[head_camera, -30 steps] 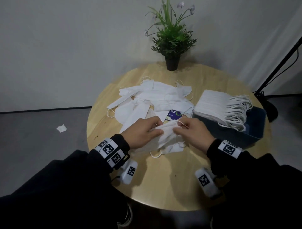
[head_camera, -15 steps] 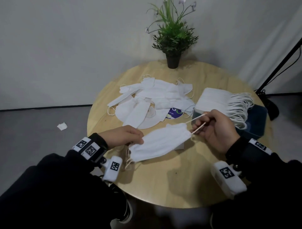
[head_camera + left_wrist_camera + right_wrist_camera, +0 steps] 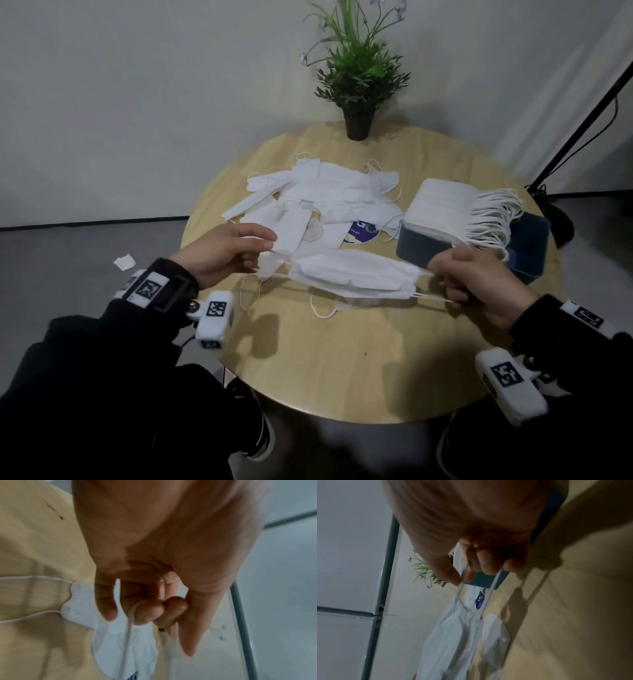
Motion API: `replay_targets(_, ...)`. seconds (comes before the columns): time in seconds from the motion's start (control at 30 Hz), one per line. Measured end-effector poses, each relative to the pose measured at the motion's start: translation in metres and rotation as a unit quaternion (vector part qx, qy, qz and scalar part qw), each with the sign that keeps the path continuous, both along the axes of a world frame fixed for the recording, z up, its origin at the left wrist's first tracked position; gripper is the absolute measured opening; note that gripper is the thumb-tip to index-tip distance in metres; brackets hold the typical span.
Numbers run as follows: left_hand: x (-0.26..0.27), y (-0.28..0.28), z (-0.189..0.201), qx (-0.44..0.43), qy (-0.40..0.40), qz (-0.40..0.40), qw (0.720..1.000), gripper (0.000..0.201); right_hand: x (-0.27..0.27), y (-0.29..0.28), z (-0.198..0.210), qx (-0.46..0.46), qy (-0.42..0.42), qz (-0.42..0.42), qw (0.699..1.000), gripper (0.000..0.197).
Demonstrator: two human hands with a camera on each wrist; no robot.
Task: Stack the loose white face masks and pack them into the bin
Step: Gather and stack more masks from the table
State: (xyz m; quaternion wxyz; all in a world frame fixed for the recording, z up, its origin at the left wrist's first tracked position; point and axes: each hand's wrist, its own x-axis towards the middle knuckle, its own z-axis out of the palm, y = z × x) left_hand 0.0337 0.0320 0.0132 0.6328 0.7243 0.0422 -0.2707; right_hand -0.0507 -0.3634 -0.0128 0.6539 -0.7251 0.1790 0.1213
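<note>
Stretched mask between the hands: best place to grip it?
By the ear loops at its two short ends, from left and right, as the left hand and right hand do now. The mask is limp; loops pulled taut keep it flat.

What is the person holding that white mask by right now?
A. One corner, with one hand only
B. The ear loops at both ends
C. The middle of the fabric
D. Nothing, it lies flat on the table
B: the left hand and right hand each pinch the thin loops, stretching the mask between them.
</note>
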Motion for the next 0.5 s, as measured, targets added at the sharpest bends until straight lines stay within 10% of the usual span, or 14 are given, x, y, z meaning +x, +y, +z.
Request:
replay_targets(0.13, 0.0, 0.015, 0.001, -0.024, 0.067, 0.039, 0.997, 0.045, -0.012, -0.008, -0.007, -0.044, 0.04, 0.069, 0.996, 0.019)
replay_targets(0.4, -0.032, -0.014, -0.029, 0.176, 0.121, -0.161, 0.964, 0.023, -0.019, 0.003, -0.018, -0.125, 0.175, 0.184, 0.959, 0.019)
replay_targets(0.5, -0.038, -0.022, -0.035, 0.222, 0.119, -0.189, 0.949, 0.017, -0.009, 0.007, -0.013, -0.287, 0.076, 0.204, 0.933, 0.015)
